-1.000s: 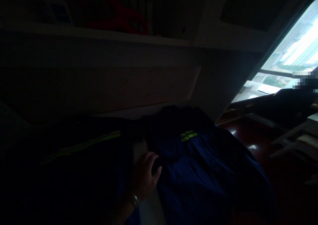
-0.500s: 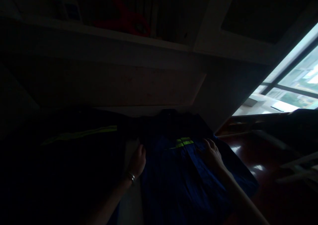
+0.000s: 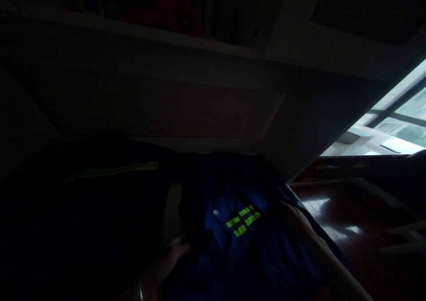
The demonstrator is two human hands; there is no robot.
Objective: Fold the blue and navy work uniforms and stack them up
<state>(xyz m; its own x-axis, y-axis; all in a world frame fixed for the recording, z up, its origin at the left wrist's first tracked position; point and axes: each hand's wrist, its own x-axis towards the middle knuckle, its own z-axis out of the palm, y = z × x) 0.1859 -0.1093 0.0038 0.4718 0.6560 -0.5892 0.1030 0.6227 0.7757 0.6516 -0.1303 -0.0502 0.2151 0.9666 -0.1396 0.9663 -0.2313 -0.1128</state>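
A blue work garment (image 3: 233, 248) with yellow-green reflective stripes (image 3: 242, 214) lies spread in front of me in very dim light. My left hand (image 3: 175, 252) is a blur at the garment's left edge, with a bracelet at the wrist, and its fingers cannot be made out. My right forearm reaches in from the lower right. My right hand (image 3: 289, 211) rests against the garment's right edge, its fingers lost in the dark cloth. A second dark garment (image 3: 100, 212) with a long reflective stripe (image 3: 113, 170) lies to the left.
A pale panel and a shelf (image 3: 166, 30) with a red object (image 3: 173, 15) rise behind the garments. A bright window (image 3: 392, 132) is at the right. Below it, reddish floor (image 3: 339, 216) shines, and dim furniture stands at the far right.
The blue garment's reflective stripes have shifted down toward me and tilted. Both hands came nearer to me with it, and the left hand is now blurred. The view has tilted and grown darker.
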